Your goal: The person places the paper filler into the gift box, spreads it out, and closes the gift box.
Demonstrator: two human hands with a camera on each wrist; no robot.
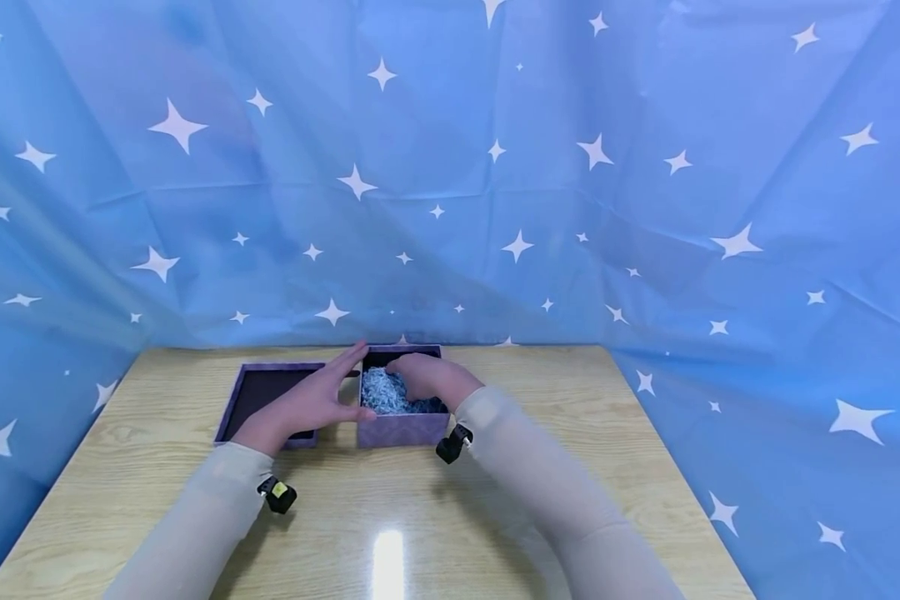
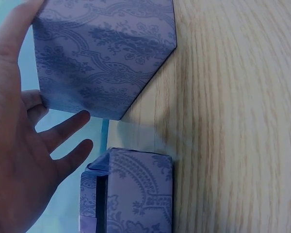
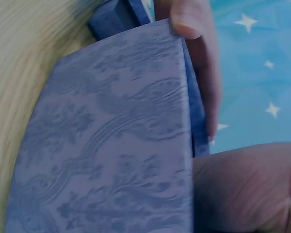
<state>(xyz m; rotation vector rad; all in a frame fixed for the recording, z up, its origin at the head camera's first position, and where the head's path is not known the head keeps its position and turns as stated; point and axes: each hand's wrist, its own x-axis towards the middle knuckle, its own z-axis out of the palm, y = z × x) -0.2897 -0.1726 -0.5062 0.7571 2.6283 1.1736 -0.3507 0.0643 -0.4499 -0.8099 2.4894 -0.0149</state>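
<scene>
A purple patterned box with a dark inside stands upright near the table's back edge. Pale blue shredded paper fills part of it. My left hand holds the box at its left side, thumb at the near corner and a finger toward the far one. In the left wrist view two fingers of that hand point out free of the box. My right hand reaches down inside over the shredded paper; its fingertips are hidden, so whether they hold anything is unclear.
Left of the box lies its shallow purple lid, dark inside facing up, partly behind my left hand and wrist. Both sit on a wooden table. A blue curtain with white stars hangs behind and along the sides.
</scene>
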